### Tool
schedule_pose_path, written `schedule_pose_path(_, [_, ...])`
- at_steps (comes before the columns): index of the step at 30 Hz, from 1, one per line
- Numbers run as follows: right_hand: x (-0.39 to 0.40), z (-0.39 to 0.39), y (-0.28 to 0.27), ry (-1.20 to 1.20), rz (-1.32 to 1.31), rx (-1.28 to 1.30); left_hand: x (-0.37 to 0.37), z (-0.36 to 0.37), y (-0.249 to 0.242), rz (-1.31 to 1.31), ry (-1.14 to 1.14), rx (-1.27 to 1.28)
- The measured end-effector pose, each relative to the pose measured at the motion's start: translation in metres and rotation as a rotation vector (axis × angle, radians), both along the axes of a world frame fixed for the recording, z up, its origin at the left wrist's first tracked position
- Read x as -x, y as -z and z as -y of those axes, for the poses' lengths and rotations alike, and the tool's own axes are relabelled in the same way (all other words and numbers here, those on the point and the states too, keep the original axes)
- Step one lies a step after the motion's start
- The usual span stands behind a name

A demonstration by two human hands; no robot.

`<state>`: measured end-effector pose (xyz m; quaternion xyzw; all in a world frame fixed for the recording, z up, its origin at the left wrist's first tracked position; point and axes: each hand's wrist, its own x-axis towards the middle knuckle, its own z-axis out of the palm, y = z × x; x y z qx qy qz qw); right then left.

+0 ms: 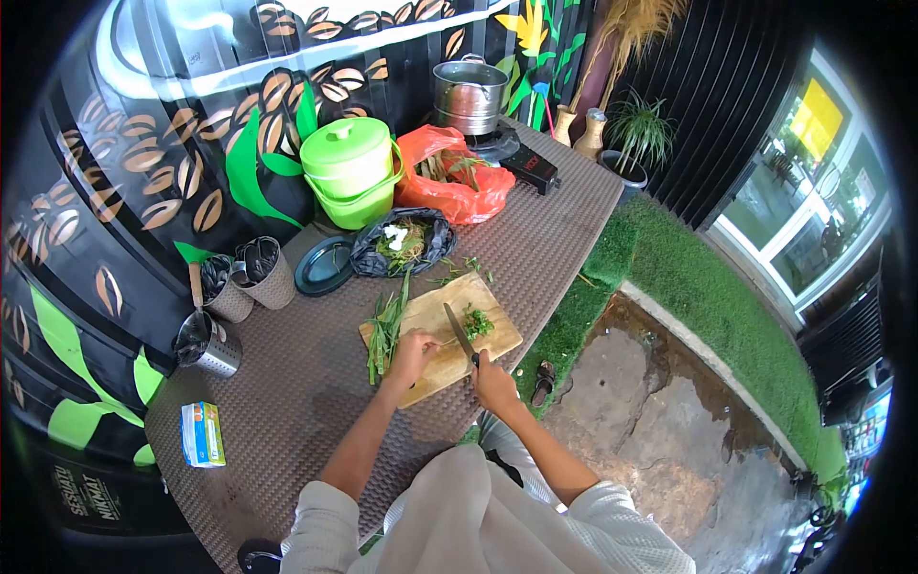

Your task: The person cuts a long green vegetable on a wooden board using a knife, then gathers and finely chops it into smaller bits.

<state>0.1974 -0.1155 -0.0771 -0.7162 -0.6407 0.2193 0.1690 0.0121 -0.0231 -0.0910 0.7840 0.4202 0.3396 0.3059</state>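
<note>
My right hand (493,383) is wrapped round the dark handle of a kitchen knife (457,328), its blade pointing away over the wooden cutting board (435,381). Just right of the blade lies a small heap of chopped green leaves (477,323). My left hand (414,356) rests over the board's left part with fingertips pinched together close to the blade; what they hold is too small to make out. Beside that hand, long green leaves (386,330) lie across the board's left edge.
Behind the board stand a black plastic bag of scraps (360,260), a dark plate (318,277), a red plastic bag (497,197), a green lidded container (346,163) and a metal pot (469,100) on a portable stove (529,165). Utensil holders (271,287) and a tissue pack (202,435) are left.
</note>
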Motion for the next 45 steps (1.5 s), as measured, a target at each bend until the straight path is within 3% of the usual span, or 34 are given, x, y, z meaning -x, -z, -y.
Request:
schedule_pose_path(2, [-0.001, -0.003, -0.004, -0.021, 0.014, 0.003, -0.005, 0.007, 0.005, 0.102, -0.071, 0.082])
schedule_pose_path(5, [0.001, -0.003, -0.015, -0.06, 0.036, 0.014, -0.006, 0.015, 0.003, 0.03, -0.127, 0.007])
schedule_pose_path(9, [0.012, 0.006, -0.016, -0.07, 0.156, -0.003, -0.007, 0.021, 0.005, 0.03, -0.12, -0.058])
schedule_pose_path(12, [0.023, 0.001, 0.003, -0.009, 0.164, 0.109, -0.005, 0.024, 0.009, 0.007, -0.12, -0.095])
schedule_pose_path(19, [0.012, -0.028, 0.0, -0.088, 0.088, 0.034, -0.007, 0.024, 0.014, 0.003, -0.136, -0.145])
schedule_pose_path(24, [0.032, -0.01, 0.003, 0.009, 0.2, 0.078, -0.006, 0.025, 0.012, 0.002, -0.133, -0.161])
schedule_pose_path(28, [0.019, -0.032, -0.003, -0.041, 0.058, 0.057, -0.007, 0.027, 0.015, 0.003, -0.138, -0.138])
schedule_pose_path(35, [0.033, -0.017, 0.004, -0.022, 0.208, 0.086, -0.005, 0.024, 0.013, -0.024, -0.133, -0.202])
schedule_pose_path(39, [0.023, -0.034, -0.004, -0.071, 0.099, 0.098, -0.007, 0.025, 0.015, 0.028, -0.146, -0.166])
schedule_pose_path(45, [0.032, -0.025, 0.011, -0.026, 0.138, 0.071, -0.007, 0.019, 0.021, 0.002, -0.138, -0.172])
